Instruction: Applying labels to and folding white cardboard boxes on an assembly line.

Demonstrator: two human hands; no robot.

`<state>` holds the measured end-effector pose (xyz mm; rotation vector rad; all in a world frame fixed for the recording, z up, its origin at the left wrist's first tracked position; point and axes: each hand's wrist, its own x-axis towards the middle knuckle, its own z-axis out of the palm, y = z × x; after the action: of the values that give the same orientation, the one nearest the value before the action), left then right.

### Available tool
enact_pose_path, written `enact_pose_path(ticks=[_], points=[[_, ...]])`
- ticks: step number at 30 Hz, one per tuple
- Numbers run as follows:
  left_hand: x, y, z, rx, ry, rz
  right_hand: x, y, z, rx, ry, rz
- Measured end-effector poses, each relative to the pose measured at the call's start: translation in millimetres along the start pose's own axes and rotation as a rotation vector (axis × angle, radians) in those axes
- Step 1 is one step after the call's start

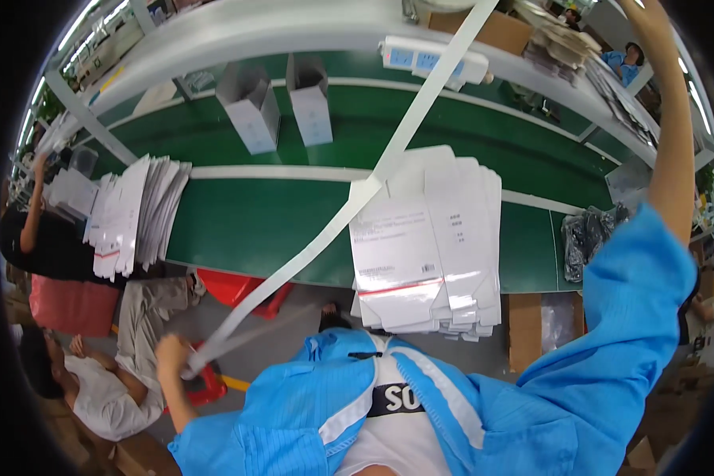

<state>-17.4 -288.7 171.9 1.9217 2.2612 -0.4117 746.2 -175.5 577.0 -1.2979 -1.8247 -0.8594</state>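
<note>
A long white strip [408,131] runs slantwise across the view, from low on the left up past the top edge. At its lower end my left hand [173,355] is closed on it, out beyond the bench's near edge. My right arm is raised high, and my right hand [646,17] is cut off by the top edge, so its fingers and any hold on the strip are hidden. Beneath the strip, a stack of flat white printed cartons [397,246] lies on the green bench [254,218], overhanging its near edge.
Two open upright boxes [250,111] stand at the back. More flat cartons [135,210] lie left, near two seated people. A power strip [432,59] hangs on the shelf [278,32]. Black plastic-wrapped items [587,238] lie right; a red stool [238,289] is below.
</note>
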Motion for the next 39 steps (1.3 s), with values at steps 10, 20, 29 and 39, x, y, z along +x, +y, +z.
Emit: enact_pose_path(ticks=[10, 20, 29, 39], points=[[52, 267, 5, -1.747, -0.545, 0.341, -455, -16, 96, 0.748, -0.751, 1.615], [69, 517, 105, -1.877, -0.756, 0.206, -546, -106, 150, 1.407, -0.269, 2.021], [82, 541, 87, -1.954, -0.783, 0.218, -537, -110, 137, 1.334, -0.228, 2.036], [95, 439, 79, -2.306, -0.694, 0.236, -457, -87, 80, 0.932, -0.269, 1.871]])
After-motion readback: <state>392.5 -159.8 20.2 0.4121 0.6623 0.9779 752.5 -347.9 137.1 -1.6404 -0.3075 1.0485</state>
